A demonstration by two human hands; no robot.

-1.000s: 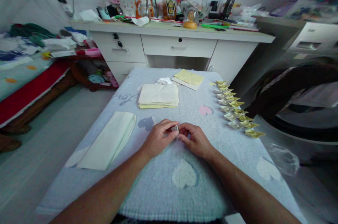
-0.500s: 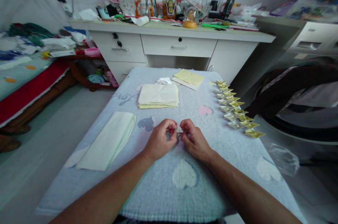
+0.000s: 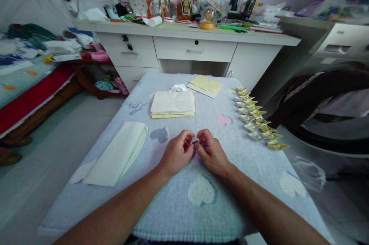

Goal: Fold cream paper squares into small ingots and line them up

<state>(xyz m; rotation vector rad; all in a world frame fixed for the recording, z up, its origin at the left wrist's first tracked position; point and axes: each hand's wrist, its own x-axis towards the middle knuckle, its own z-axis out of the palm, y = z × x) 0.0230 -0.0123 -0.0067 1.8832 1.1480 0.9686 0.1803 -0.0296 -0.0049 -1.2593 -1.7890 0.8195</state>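
Note:
Between my fingertips, over the middle of the cloth-covered table, is a small folded piece of paper (image 3: 195, 140), pale and mostly hidden by the fingers. My left hand (image 3: 178, 152) pinches its left side. On its right side, my right hand (image 3: 212, 152) has thumb and fingers closed on it. To the right, along the table edge, several folded paper boats (image 3: 253, 126) stand in rows, yellow and whitish. Beyond my hands lies a stack of paper sheets (image 3: 173, 102), cream on top with yellow below.
A long folded pale green paper (image 3: 117, 154) lies at the left. Yellow and white sheets (image 3: 206, 85) and a crumpled white tissue (image 3: 178, 88) are at the far side. Behind stands a cluttered white desk (image 3: 196, 50); a front-loading washing machine (image 3: 337, 49) is at the right.
The small folded paper has turned between my fingertips and shows less of its pointed shape. My right thumb has shifted up against it. Both hands stay in nearly the same place.

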